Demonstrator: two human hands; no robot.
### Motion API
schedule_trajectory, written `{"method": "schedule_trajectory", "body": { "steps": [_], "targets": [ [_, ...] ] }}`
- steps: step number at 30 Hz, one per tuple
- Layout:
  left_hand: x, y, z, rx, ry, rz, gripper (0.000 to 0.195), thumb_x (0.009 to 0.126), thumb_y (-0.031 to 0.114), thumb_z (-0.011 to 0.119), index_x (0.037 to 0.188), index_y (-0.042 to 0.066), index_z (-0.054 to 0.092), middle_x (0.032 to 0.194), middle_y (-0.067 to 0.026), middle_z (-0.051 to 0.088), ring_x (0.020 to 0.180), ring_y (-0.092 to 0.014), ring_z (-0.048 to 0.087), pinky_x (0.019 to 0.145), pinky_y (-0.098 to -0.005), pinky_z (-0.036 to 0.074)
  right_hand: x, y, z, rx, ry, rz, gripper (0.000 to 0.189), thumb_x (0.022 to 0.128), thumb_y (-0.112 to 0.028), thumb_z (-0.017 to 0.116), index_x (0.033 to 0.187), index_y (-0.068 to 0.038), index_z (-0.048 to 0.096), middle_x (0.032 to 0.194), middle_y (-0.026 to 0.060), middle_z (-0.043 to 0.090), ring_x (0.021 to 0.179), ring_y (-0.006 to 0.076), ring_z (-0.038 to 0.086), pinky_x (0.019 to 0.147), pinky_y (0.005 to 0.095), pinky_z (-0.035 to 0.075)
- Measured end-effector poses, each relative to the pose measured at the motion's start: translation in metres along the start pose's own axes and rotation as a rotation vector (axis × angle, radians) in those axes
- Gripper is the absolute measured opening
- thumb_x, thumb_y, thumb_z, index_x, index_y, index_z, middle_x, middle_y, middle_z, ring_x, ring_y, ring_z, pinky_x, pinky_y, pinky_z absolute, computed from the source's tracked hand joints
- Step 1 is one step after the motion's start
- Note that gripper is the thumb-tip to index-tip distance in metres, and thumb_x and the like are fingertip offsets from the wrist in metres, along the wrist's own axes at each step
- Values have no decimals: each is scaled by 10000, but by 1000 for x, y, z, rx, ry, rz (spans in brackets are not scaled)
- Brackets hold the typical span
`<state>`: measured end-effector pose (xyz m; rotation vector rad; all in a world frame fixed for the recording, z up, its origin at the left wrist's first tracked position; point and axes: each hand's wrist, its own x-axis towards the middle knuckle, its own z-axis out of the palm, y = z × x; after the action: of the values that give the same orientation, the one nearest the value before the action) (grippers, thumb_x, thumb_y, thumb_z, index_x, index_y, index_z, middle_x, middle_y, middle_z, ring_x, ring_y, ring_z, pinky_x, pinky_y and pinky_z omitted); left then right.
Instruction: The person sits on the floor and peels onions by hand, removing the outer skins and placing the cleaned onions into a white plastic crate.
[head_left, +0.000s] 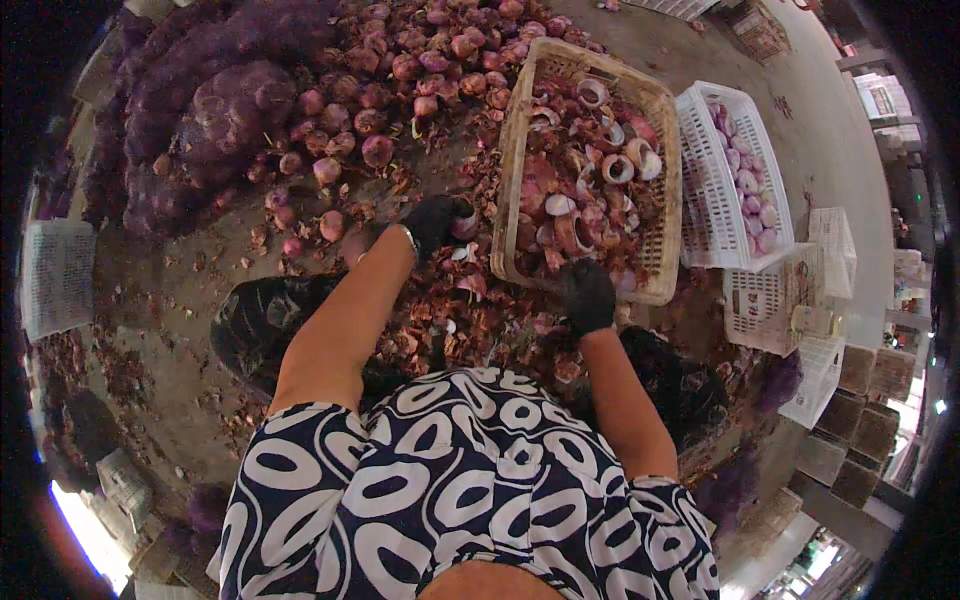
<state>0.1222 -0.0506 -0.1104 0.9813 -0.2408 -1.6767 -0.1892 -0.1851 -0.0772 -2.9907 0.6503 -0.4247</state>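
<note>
My left hand (437, 227), in a black glove, has its fingers around a red onion (464, 226) just left of the brown plastic crate. My right hand (589, 295), also gloved in black, is at the near edge of that brown crate (512, 161); whether it holds anything is hidden. The crate contains onion skins and ring-shaped onion peelings (618, 169). Beyond my left hand, a large heap of unpeeled red onions (377, 151) spreads over the floor. Peeled onions (747, 182) fill part of a white plastic crate (787, 217) to the right.
Purple mesh sacks of onions (240, 112) lie at the upper left. Loose skins (450, 330) cover the floor between my legs. More white crates (772, 300) stand at the right, and another white crate (58, 274) stands at the far left.
</note>
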Motion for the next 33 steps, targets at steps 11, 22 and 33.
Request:
{"method": "schedule_trajectory", "body": {
  "steps": [11,22,33],
  "targets": [
    [-77,-71,98,-747,-527,195,428,933,465,393,744,103,518,706,-64,536,672,-250,548,669,-421,481,-32,-102,-99,283,-113,8,248,796,-198,642,996,-52,618,886,135,620,802,321,622,660,410,500],
    [-70,-97,133,-647,-81,215,300,923,329,386,763,92,479,700,-74,506,681,-240,533,641,-385,462,-44,-119,-103,98,-166,-165,115,786,-193,607,808,-82,626,825,148,610,722,300,618,587,418,490],
    [-71,-92,131,-559,-398,194,316,946,327,378,853,55,509,742,-85,540,666,-231,537,613,-347,472,-43,-98,-119,30,-120,56,139,783,-211,601,846,-87,615,719,152,606,682,326,627,604,448,492]
  ]
}}
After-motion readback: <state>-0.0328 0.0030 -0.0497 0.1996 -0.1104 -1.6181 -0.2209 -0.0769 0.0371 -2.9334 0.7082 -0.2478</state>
